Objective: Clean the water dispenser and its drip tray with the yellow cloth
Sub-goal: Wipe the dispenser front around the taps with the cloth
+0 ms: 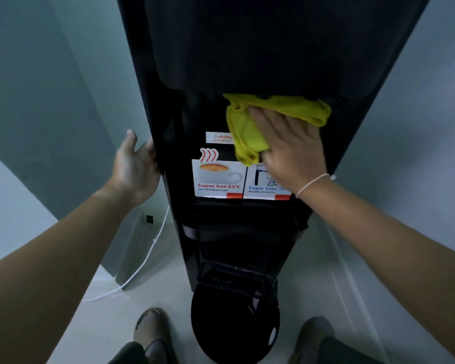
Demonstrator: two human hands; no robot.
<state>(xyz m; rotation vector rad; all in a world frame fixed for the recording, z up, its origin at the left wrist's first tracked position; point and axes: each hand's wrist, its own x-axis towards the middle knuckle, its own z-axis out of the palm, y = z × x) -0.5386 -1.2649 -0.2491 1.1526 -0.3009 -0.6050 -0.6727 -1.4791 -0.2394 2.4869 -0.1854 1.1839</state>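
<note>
- We had the right hand (290,151) flat on the yellow cloth (250,127), fingers spread & nearly straight, palm pressing it vs. the front of the water dispenser (247,48). No pinch – cloth was pinned under the hand, not gripped, which we judged suits wiping a flat panel.
- Cloth sat just under the top bulge's lower edge, bunched; one fold hung down to the top of the stickers (218,177), partly over the small warning label (217,137).
- Left hand (135,166) was on the dispenser's left side edge, fingers curled round the corner, thumb free & pointing up. Prob. there to steady the tall unit while the other hand pushed; it held nothing else.
- Drip tray (237,278) was low on the front, w/ its slotted grille showing, well apart from the cloth. Untouched at this pt as far as we could tell, so that part of the job looked still to do.
- Below the tray, a rounded black base (234,324) stuck out toward our feet.
- Counts: 1 cloth, 1 dispenser, 1 drip tray, 2 big stickers (hot & cool; cool one half hidden by the right wrist), 1 small warning label, 1 white cable (142,264) on the floor at left, 2 shoes (150,327), 1 thin wristband (313,183) on the right wrist.
- Taps/buttons: couldn't tell, too dark.
</note>
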